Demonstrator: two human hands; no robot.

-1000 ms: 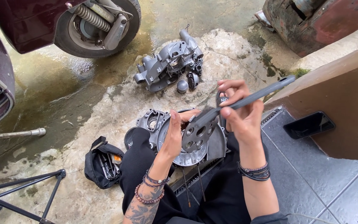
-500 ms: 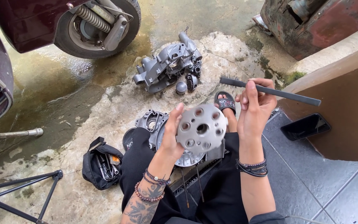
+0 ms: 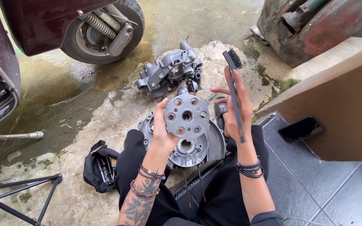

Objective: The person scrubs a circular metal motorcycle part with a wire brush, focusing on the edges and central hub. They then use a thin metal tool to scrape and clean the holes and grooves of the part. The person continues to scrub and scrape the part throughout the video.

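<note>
Round grey perforated plate (image 3: 187, 116) at frame centre, held up face-on, pinched at its 8 o'clock edge by left hand (image 3: 163, 129), grip closed on the rim. At 3 o'clock of plate, right hand (image 3: 234, 109) closed around dark brush (image 3: 234, 79), bristles up at 12 o'clock. Directly below plate, grey engine cover (image 3: 189, 148) on lap; second casing (image 3: 170, 73) on wet concrete floor (image 3: 63, 109) at 12 o'clock, black tool pouch (image 3: 98, 167) at 8 o'clock, scooter wheel (image 3: 101, 29) at 11 o'clock.
</note>
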